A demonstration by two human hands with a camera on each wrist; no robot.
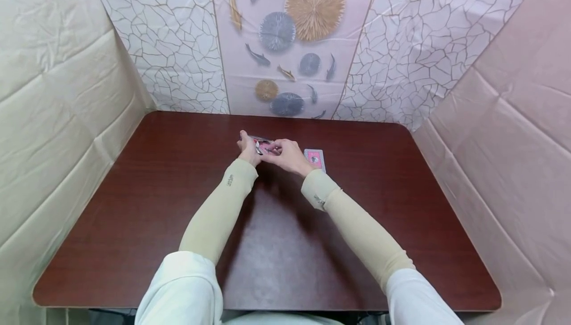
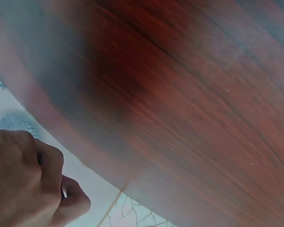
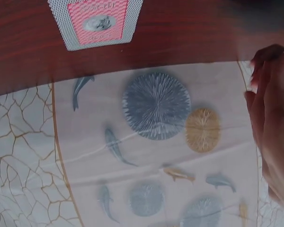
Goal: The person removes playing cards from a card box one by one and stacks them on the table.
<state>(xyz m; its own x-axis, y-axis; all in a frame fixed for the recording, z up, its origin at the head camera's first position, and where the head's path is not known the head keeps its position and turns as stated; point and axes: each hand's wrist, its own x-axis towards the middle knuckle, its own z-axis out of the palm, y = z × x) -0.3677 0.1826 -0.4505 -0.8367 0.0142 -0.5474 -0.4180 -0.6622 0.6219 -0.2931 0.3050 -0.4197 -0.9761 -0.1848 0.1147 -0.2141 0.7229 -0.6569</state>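
Near the far edge of the table, my left hand [image 1: 251, 150] holds playing cards [image 1: 263, 145] with pink backs. My right hand [image 1: 289, 155] comes in from the right, its thumb and fingers pinching at the same cards. In the left wrist view, the curled fingers of the left hand [image 2: 31, 177] show, but the cards are hidden. Only part of the right hand [image 3: 274, 118] appears at the right side of the right wrist view. A pack of cards [image 1: 314, 158], pink in the centre with a grey-white patterned border and an oval picture, lies just right of the right hand.
The dark red-brown wooden table [image 1: 134, 226] has rounded corners. Behind it hangs a printed cloth [image 1: 276, 67] with fish and round shapes, and pale quilted sheets [image 1: 504, 132] stand on both sides.
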